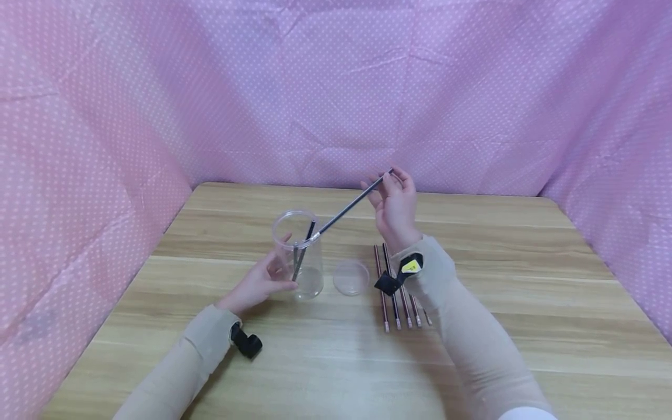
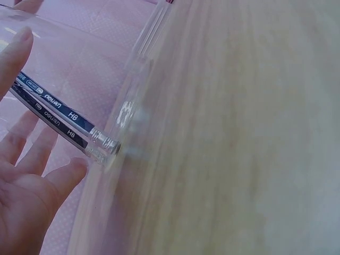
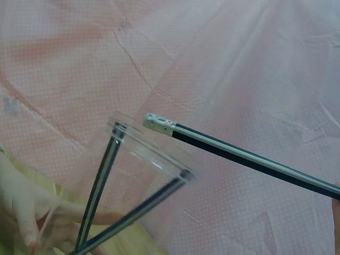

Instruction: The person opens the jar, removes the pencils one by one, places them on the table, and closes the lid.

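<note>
A clear plastic jar (image 1: 311, 281) stands tilted slightly on the table, with my left hand (image 1: 258, 281) curled round its left side. Inside lean two dark striped pencils (image 3: 100, 186); their eraser ends sit at the bottom, and HB lettering shows in the left wrist view. My right hand (image 1: 396, 211), raised to the right of the jar, pinches another dark striped pencil (image 1: 350, 205) near its far end. This pencil slants down to the left, its metal ferrule and eraser end (image 3: 158, 124) at the jar's rim. Most of the right hand is outside the right wrist view.
A round clear lid (image 1: 350, 279) lies right of the jar on the wooden table (image 1: 294, 373). Several pencils (image 1: 381, 291) lie side by side under the right wrist, partly hidden by it. Pink dotted cloth (image 1: 336, 93) hangs behind the table and at both sides.
</note>
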### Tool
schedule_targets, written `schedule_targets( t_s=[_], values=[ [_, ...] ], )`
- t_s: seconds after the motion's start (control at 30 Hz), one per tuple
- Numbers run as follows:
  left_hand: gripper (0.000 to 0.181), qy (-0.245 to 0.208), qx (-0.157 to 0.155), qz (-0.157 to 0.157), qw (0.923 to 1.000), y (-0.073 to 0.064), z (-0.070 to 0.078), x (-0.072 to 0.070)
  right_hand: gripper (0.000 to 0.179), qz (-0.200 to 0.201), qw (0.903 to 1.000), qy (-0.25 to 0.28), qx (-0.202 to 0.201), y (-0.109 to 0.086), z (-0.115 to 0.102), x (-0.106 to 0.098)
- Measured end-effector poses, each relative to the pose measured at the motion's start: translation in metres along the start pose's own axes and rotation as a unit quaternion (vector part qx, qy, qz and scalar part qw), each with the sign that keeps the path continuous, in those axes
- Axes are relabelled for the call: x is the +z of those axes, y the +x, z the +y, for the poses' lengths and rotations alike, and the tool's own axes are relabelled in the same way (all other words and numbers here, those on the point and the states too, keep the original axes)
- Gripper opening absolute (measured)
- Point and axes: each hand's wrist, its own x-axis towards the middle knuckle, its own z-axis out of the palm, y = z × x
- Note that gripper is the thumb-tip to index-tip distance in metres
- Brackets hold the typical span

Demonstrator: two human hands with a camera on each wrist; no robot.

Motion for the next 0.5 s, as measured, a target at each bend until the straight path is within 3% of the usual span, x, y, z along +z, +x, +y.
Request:
schedule_targets(
  t_s=[0.1, 0.5],
  values=[
    [0.104, -0.004, 0.002, -0.001, 1.0, 0.001, -0.001, 0.0, 0.016, 0.0, 0.9998, -0.001, 0.018, 0.002, -0.003, -0.011],
    [0.103, 0.003, -0.002, 0.006, 1.0, -0.001, 0.0, 0.001, 0.013, -0.033, 0.9917, -0.096, 0.079, -0.001, 0.002, -0.059]
  ],
)
